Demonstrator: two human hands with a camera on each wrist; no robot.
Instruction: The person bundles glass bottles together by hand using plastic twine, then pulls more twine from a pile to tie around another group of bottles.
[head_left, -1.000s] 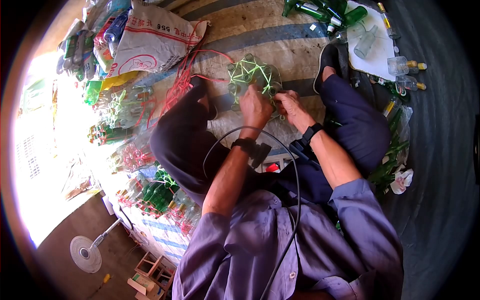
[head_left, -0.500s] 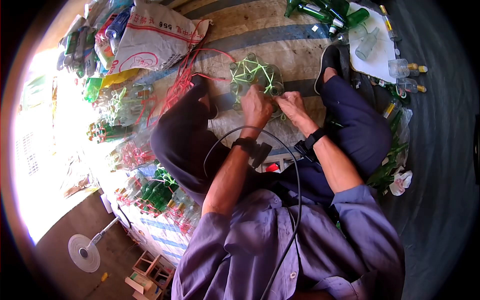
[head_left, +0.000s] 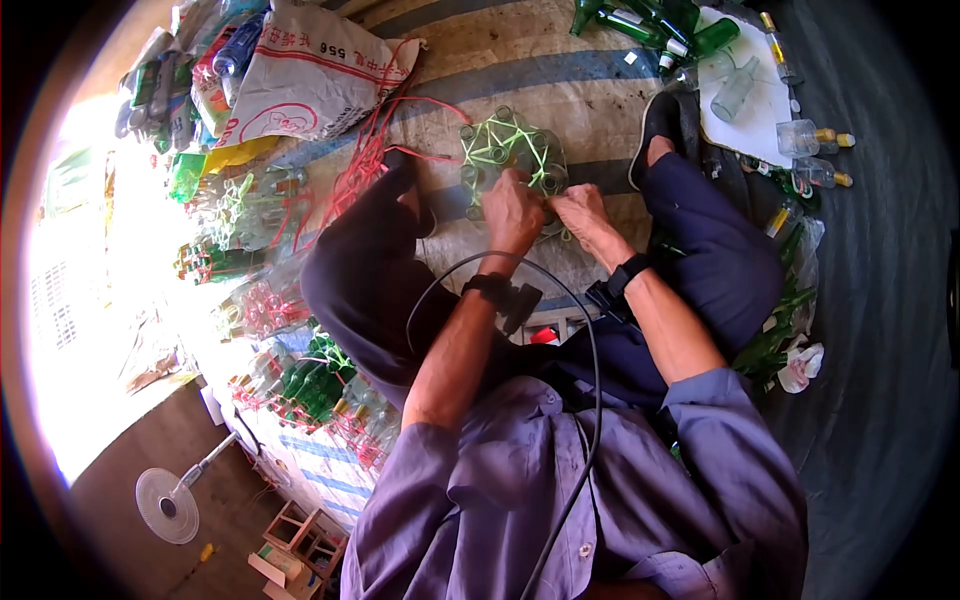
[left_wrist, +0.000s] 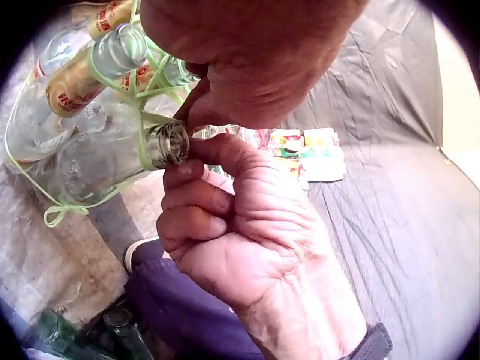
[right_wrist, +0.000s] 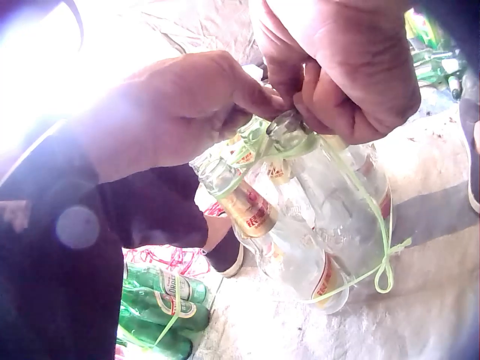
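Head view: a person with knees apart works over a bundle of clear glass bottles (head_left: 497, 155), necks up on a striped sheet (head_left: 600, 112) between two dark shoes (head_left: 656, 118). Left hand (head_left: 512, 214) and right hand (head_left: 583, 211) meet at one clear bottle (left_wrist: 101, 169), fingers curled, each pinching green twine (right_wrist: 385, 262) at its mouth, the fingertips partly hidden. Gold-labelled necks (left_wrist: 71, 86) stand beside it in the left wrist view. Red twine (head_left: 352, 190) trails by the left shoe, near a printed sack (head_left: 310, 80); green bottles (head_left: 716, 34) lie beside a white panel (head_left: 762, 118)
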